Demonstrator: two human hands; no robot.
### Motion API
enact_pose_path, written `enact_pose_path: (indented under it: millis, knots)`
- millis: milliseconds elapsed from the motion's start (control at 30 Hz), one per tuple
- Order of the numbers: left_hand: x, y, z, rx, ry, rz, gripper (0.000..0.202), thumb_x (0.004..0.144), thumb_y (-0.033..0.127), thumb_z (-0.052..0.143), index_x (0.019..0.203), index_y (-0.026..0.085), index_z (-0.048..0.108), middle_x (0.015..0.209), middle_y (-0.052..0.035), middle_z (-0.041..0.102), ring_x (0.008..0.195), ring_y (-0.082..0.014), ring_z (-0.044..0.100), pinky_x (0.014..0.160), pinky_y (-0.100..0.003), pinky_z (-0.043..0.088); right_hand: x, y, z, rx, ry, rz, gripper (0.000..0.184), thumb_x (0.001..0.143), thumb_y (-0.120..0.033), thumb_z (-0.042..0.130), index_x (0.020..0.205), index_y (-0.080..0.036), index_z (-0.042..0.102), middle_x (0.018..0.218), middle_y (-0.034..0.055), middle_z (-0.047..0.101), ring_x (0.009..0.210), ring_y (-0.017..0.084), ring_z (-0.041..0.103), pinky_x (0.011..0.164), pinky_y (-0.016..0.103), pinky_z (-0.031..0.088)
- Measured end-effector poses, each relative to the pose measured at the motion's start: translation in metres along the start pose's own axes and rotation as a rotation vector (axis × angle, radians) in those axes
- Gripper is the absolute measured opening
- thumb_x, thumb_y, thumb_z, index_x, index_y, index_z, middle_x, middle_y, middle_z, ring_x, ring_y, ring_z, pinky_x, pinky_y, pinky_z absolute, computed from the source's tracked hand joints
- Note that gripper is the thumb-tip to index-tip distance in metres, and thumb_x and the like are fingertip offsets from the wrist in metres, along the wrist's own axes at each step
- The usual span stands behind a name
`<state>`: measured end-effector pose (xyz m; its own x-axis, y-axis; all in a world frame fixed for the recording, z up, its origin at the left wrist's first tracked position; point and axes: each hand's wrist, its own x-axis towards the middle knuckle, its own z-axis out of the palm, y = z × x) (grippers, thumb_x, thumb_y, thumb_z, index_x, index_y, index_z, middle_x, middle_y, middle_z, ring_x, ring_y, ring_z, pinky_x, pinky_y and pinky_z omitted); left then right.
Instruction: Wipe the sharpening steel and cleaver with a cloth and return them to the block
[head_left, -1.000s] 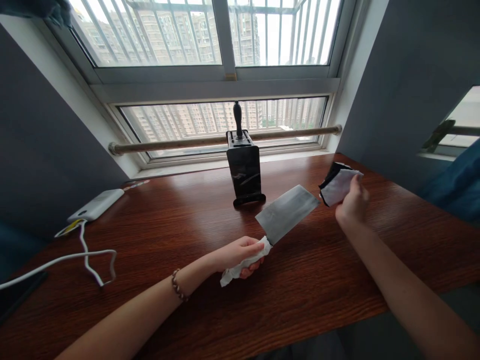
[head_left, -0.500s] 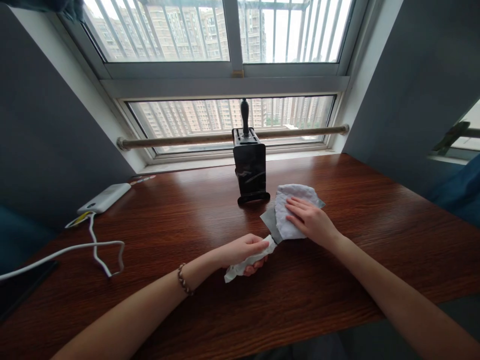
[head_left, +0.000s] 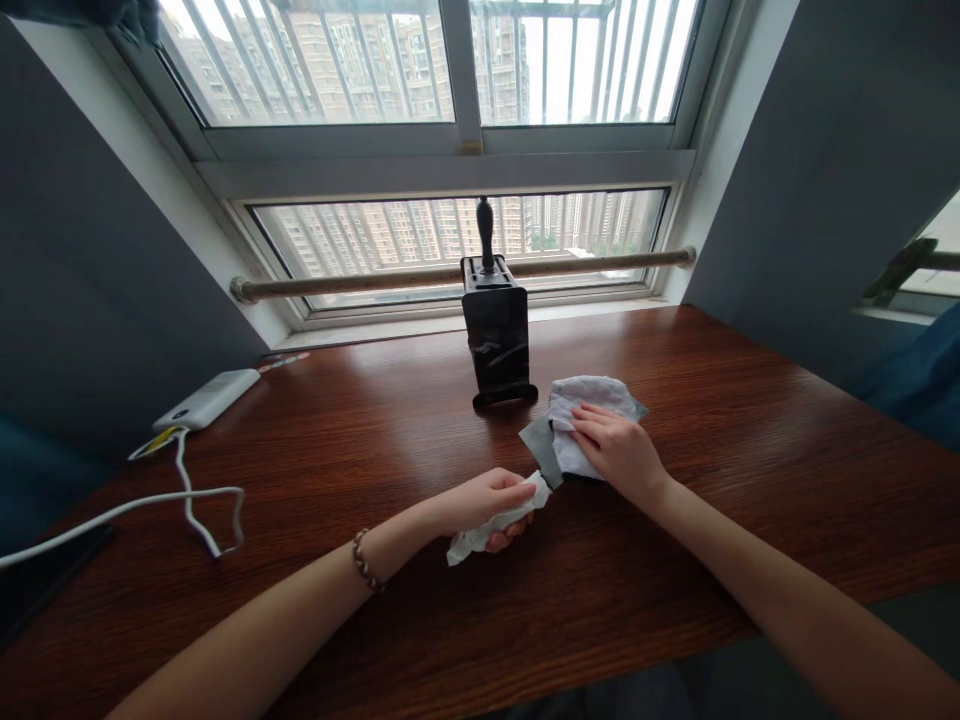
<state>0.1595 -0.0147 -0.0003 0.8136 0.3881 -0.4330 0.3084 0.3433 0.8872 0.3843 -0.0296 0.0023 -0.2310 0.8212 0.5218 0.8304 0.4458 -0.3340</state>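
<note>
My left hand [head_left: 495,510] is closed around the handle of a wide-bladed kitchen knife, with crumpled white tissue [head_left: 474,541] wrapped about the grip. The knife's grey blade [head_left: 541,448] points away to the right, low over the table. A white cloth [head_left: 589,395] covers most of that blade; only its near left corner and a small tip at the right show. Over the cloth, my right hand [head_left: 619,450] presses it against the blade, fingers together and slightly bent. Its thumb is hidden.
A black knife block [head_left: 499,340] with one dark handle [head_left: 485,235] upright in it stands behind the blade. On the left lie a white power bank [head_left: 210,398] and its white cable [head_left: 191,500]. The brown wooden table [head_left: 360,400] meets a window [head_left: 465,230].
My right hand has slid slightly toward me across the blade, and the cloth has wrinkled under its fingers. My left hand keeps its grip in nearly the same place.
</note>
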Motion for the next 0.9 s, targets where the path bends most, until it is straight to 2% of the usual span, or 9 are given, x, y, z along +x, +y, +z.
enact_pose_path:
  millis: [100,233,300,467,633,767,900]
  knots:
    - [0.0,0.001,0.0,0.03,0.005,-0.01,0.045,0.079,0.059,0.047,0.075,0.014,0.049,0.053,0.0024,0.046,0.036,-0.0072,0.041,0.031,-0.017,0.029,-0.004,-0.004,0.001,-0.041,0.038,0.021,0.025,0.086,-0.021,0.046,0.098,-0.016,0.067,0.111,0.0119,0.063,0.111,0.029,0.052,0.096,0.044,0.039]
    - [0.0,0.001,0.001,0.122,0.026,-0.057,0.049,0.077,0.062,0.045,0.073,0.013,0.05,0.052,0.0022,0.047,0.035,-0.0067,0.039,0.032,-0.018,0.027,-0.009,-0.024,0.009,0.187,-0.064,-0.172,0.025,0.086,-0.02,0.047,0.102,-0.02,0.065,0.115,0.0072,0.061,0.115,0.025,0.049,0.099,0.042,0.038]
    - [-0.001,0.002,0.002,0.192,0.02,-0.07,0.05,0.077,0.063,0.045,0.069,0.013,0.05,0.052,0.0017,0.048,0.034,-0.0064,0.039,0.032,-0.018,0.026,-0.01,-0.029,0.011,0.255,-0.088,-0.206,0.024,0.086,-0.021,0.048,0.103,-0.021,0.065,0.117,0.0063,0.06,0.117,0.024,0.048,0.099,0.042,0.038]
    - [-0.002,0.005,0.004,0.263,0.018,-0.059,0.048,0.077,0.062,0.045,0.071,0.014,0.05,0.054,0.0022,0.049,0.036,-0.0068,0.04,0.034,-0.019,0.029,-0.009,-0.028,0.014,0.117,0.026,-0.06,0.019,0.083,-0.022,0.052,0.094,-0.015,0.066,0.113,0.0112,0.062,0.117,0.026,0.048,0.1,0.043,0.037]
    - [-0.001,0.008,0.006,0.3,0.013,-0.074,0.045,0.08,0.059,0.042,0.071,0.015,0.048,0.054,0.0019,0.048,0.037,-0.0089,0.044,0.033,-0.02,0.034,-0.006,-0.033,0.021,0.171,-0.007,-0.015,0.027,0.074,-0.022,0.062,0.1,-0.017,0.063,0.118,0.0071,0.059,0.119,0.026,0.045,0.102,0.041,0.035]
    - [0.0,0.008,0.007,0.314,0.011,-0.067,0.043,0.079,0.059,0.043,0.071,0.016,0.045,0.054,0.0026,0.047,0.038,-0.0092,0.044,0.033,-0.02,0.036,0.002,-0.035,0.026,0.079,0.008,-0.025,0.028,0.079,-0.021,0.056,0.106,-0.019,0.061,0.115,0.0046,0.061,0.117,0.026,0.047,0.102,0.04,0.034]
    - [0.001,0.006,0.008,0.332,0.028,-0.075,0.044,0.079,0.06,0.044,0.073,0.017,0.045,0.055,0.0027,0.048,0.037,-0.0085,0.044,0.032,-0.019,0.035,0.01,-0.026,0.024,-0.129,0.004,-0.02,0.025,0.088,-0.024,0.043,0.104,-0.019,0.062,0.11,0.006,0.064,0.113,0.025,0.05,0.099,0.039,0.035]
